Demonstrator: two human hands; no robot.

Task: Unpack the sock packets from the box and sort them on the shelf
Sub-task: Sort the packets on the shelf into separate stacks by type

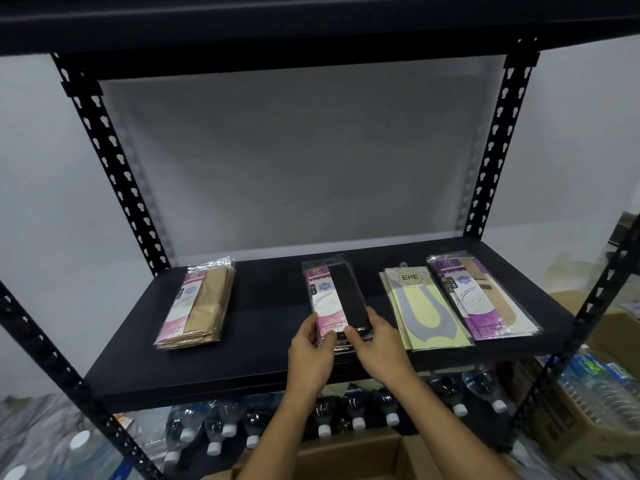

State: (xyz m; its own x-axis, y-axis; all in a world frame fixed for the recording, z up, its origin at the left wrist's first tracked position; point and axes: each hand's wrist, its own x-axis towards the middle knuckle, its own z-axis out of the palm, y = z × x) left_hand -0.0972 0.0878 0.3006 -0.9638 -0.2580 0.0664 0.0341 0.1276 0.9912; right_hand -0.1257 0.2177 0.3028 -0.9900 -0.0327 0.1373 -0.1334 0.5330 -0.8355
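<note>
Both hands (346, 344) grip the black sock packet (337, 299) on the shelf (263, 362)

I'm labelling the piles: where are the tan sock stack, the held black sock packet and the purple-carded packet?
tan sock stack (207, 303): head view, tan sock of top packet.
black sock packet (348, 294): head view, its black sock panel.
purple-carded packet (486, 323): head view, its purple lower card.

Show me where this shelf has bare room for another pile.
Widest bare patch: between the tan stack and the black-sock stack the left hand and right hand hold. A smaller one lies left of the tan stack. The right end is crowded: yellow packets and purple packets overlap.
</note>
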